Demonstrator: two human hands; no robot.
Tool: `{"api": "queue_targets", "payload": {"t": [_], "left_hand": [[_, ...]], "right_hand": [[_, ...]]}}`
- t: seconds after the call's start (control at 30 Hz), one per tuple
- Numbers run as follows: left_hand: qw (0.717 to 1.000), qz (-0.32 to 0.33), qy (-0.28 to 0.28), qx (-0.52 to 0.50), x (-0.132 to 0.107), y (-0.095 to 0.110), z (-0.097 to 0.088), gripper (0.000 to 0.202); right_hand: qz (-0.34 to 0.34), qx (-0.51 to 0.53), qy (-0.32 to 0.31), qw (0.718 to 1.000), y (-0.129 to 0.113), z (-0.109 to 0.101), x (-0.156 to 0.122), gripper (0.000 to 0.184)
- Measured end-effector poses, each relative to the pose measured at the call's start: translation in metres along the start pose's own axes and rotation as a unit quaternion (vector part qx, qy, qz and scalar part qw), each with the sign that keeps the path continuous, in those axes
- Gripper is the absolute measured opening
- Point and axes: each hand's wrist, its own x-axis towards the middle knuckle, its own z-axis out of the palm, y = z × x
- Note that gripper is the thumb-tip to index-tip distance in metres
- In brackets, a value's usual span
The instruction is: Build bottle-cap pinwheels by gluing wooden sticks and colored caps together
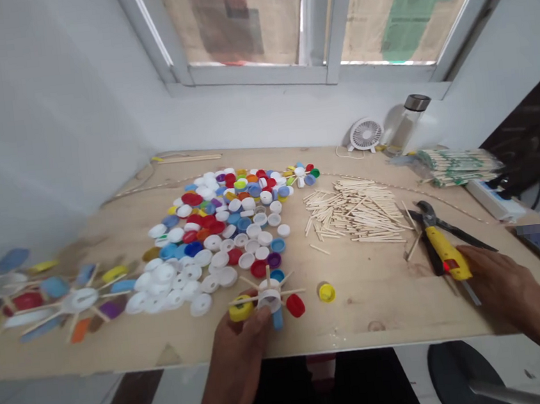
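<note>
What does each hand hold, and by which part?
The left hand holds a wheel of popsicle sticks and bottle caps at its yellow cap. The right hand touches the rear end of a yellow glue gun; grip unclear.

Back of the bench (265,154) has a little white fan (366,134) right beside a glass bottle (401,125), just under the window (323,23). Off to the right there's a wrapped bundle of sticks (459,166) and a power strip (494,199).

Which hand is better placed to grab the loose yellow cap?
Probably the right: the left hand is full with the stick-and-cap wheel; the right hand only has the yellow-handled tool to set down.
</note>
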Motion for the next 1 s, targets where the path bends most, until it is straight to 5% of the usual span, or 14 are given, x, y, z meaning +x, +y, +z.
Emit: {"api": "queue_targets", "payload": {"t": [0.23, 0.37, 0.53, 0.6, 0.77, 1.0], "left_hand": [[1.000, 0.005, -0.003, -0.011, -0.001, -0.002, -0.002, 0.045], [1.000, 0.020, 0.018, -0.008, -0.002, -0.004, -0.004, 0.054], [0.996, 0.065, 0.035, 0.039, -0.004, -0.008, -0.002, 0.053], [0.994, 0.084, 0.053, 0.050, -0.005, -0.009, -0.001, 0.049], [0.983, 0.130, 0.076, 0.104, -0.011, -0.008, -0.001, 0.039], [0.961, 0.172, 0.083, 0.201, -0.017, -0.002, -0.008, 0.037]], "right_hand": [[-0.033, 0.028, -0.014, 0.999, 0.007, 0.004, 0.011, 0.042], [-0.035, 0.055, 0.018, 0.998, -0.010, -0.005, 0.004, 0.038], [0.091, 0.208, 0.033, 0.973, -0.090, -0.016, -0.010, 0.031], [0.052, 0.268, 0.052, 0.961, -0.135, -0.020, -0.011, 0.032], [-0.017, 0.402, -0.043, 0.915, -0.225, -0.027, -0.007, 0.028], [-0.061, 0.465, -0.076, 0.880, -0.257, -0.030, -0.004, 0.022]]}}
